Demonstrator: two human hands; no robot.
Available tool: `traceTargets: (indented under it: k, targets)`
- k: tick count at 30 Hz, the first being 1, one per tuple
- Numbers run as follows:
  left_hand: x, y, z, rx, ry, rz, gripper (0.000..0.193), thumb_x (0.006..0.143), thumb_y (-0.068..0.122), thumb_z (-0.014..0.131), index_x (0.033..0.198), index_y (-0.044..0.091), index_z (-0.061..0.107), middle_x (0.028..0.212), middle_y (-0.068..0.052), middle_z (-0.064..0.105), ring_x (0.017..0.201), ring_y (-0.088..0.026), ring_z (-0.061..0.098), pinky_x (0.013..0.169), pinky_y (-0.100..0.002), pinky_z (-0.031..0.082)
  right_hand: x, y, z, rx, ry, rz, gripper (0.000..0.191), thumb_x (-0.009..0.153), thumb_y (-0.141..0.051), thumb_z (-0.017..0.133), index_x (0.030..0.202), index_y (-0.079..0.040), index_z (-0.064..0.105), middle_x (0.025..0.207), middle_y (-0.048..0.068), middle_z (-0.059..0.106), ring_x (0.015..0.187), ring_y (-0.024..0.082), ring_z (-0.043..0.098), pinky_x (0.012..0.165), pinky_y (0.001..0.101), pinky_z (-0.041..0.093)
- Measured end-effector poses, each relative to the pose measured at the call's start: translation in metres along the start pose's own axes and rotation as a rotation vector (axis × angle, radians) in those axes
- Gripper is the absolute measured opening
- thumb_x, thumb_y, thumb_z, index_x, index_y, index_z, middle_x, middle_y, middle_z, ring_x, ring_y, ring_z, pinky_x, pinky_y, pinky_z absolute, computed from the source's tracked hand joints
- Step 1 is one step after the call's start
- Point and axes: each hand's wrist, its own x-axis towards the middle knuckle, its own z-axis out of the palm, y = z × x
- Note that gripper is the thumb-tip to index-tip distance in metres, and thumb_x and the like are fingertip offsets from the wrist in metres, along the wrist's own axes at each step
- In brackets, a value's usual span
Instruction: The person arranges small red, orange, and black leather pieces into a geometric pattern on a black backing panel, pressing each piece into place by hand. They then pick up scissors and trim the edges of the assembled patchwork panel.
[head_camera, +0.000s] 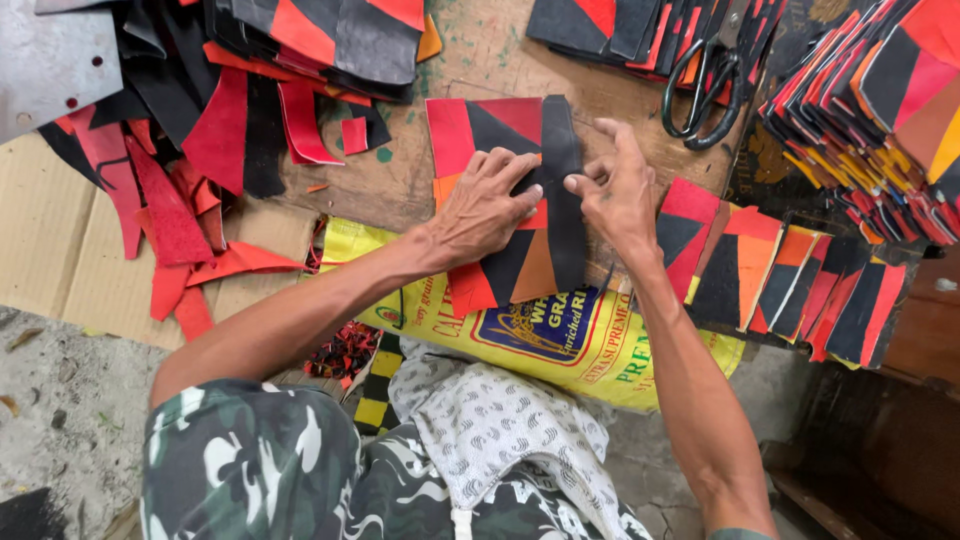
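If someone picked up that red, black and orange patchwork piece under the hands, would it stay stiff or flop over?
The patchwork piece would probably flop: it looks thin and lies flat on the board, like the curled red scraps nearby. It is likely light. It seems unlikely to slide, pressed under the left hand and right hand.

Red, black, orange patchwork panel (520, 200); yellow sack (600, 350)

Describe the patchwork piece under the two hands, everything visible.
The patchwork piece is a flat panel of red, black and orange patches, leather-like, with a black strip down its right side. It lies on the worn wooden board, its lower edge over a yellow printed sack. The left hand presses on it; the right hand pinches the strip.
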Motion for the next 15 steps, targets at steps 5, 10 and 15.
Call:
traceTargets:
  k: [5,10,15]
  targets:
    - [-0.011,-0.005,0.017,0.051,0.045,0.01,0.032,0.088,0.018,0.071,0.116,0.003,0.071,0.133,-0.018,0.053,0.119,-0.034,0.05,0.095,-0.046,0.041,-0.006,0.0,0.015,-0.077,0.072,-0.136,0.062,0.081,0.008,0.077,0.137,-0.005,0.054,0.072,0.009,0.064,0.067,0.018,0.066,0.062,0.0344,0.052]
    - [-0.006,-0.004,0.021,0.041,0.034,0.005,0.032,0.09,0.017,0.072,0.119,0.003,0.071,0.128,-0.018,0.053,0.118,-0.034,0.05,0.094,-0.045,0.041,-0.012,0.001,0.023,-0.034,0.103,-0.158,0.057,0.084,0.006,0.075,0.135,-0.003,0.052,0.074,0.008,0.067,0.069,0.017,0.07,0.064,0.0339,0.055]
    - [-0.001,-0.014,0.006,-0.238,0.213,-0.104,0.025,0.09,0.009,0.074,0.114,0.008,0.072,0.122,-0.015,0.058,0.113,-0.031,0.057,0.093,-0.043,0.048,-0.032,0.001,0.007,0.147,0.052,-0.15,0.065,0.093,0.002,0.072,0.149,-0.004,0.04,0.095,0.01,0.071,0.088,0.018,0.072,0.078,0.0327,0.058]
